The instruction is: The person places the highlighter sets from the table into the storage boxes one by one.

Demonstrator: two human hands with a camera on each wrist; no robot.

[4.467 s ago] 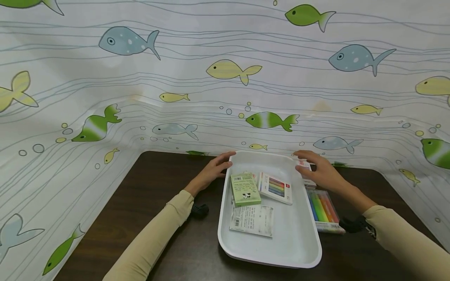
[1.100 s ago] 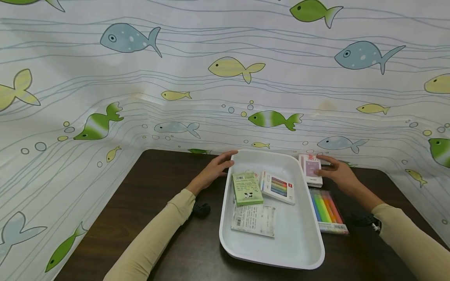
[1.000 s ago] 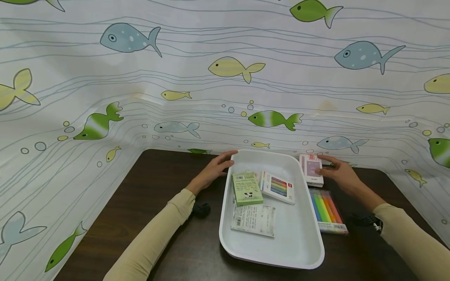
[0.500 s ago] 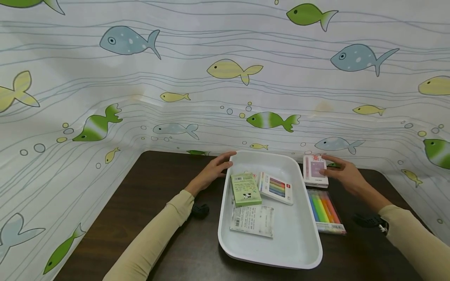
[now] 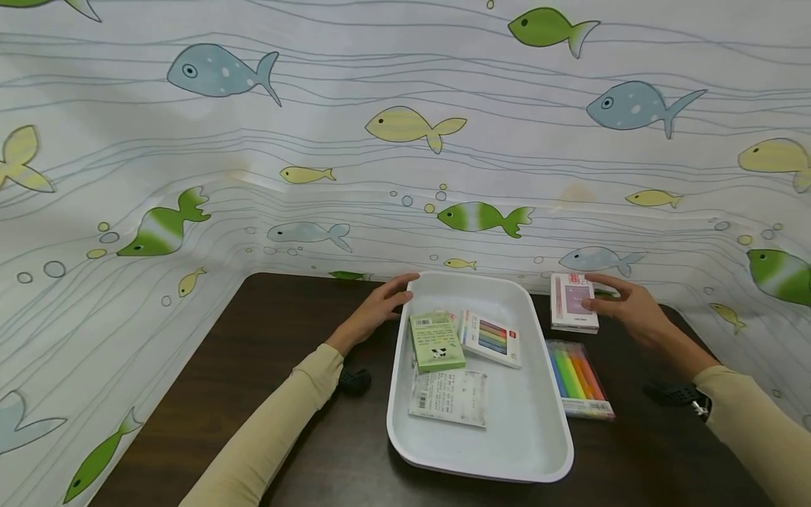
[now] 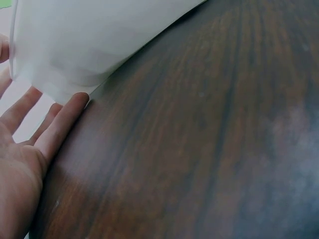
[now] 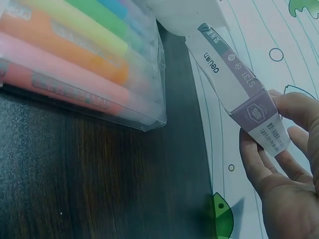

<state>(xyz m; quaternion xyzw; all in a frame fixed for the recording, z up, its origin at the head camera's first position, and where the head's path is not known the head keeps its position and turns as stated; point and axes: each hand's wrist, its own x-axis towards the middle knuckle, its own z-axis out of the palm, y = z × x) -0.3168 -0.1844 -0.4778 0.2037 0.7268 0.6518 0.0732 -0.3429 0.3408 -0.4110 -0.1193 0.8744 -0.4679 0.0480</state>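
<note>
My left hand [image 5: 380,303] rests at the far left corner of a white plastic tub [image 5: 481,451]. Its fingers lie fairly straight along the tub's outer wall [image 6: 75,50], apart from one another. Beyond the tub's right side, my right hand [image 5: 633,310] grips a small white-and-purple box [image 5: 574,303] by its right edge. In the right wrist view, the thumb and fingers of that hand [image 7: 294,184] pinch the end of the box [image 7: 239,92], which is tilted against the patterned backdrop. What the box contains is hidden.
Inside the tub lie a green panda box [image 5: 437,345], a white box with coloured stripes [image 5: 491,338] and a flat white printed packet [image 5: 450,398]. A clear case of coloured markers [image 5: 579,380] lies against the tub's right side on the dark wooden table [image 5: 209,373]. A fish-patterned backdrop [image 5: 355,197] stands behind.
My right hand has left the tub's right rim and taken hold of the white-and-purple box. The box has shifted right, away from the tub. My left hand has stayed at the rim.
</note>
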